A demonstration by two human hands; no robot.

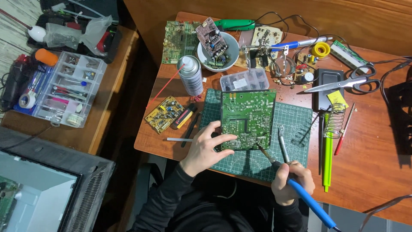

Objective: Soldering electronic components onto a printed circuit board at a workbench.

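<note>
At lower centre of the frame, the right hand (288,180) is clenched around the blue handle of a soldering iron (274,162), its tip laid against the lower right edge of a green circuit board (248,119); the left hand (205,148) pins the board's lower left corner, fingers pressed on its face, against a green cutting mat (296,124) on the wooden tabletop (369,159). The pinning fingers lie near the iron's tip, so a slip of either hand could, by the look of it, bring hot metal onto skin or drag solder across neighbouring joints. Tweezers (282,144) lie just beside the tip and might be knocked. The board rests loose, held by one hand alone, and could pivot under pressure. Further out, a spray can (190,75) stands near the board's upper left corner, an ill neighbour for heat, while scissors (349,81) and a coiled iron stand (334,120) crowd the right of the frame, where the trailing cord could snag.
</note>
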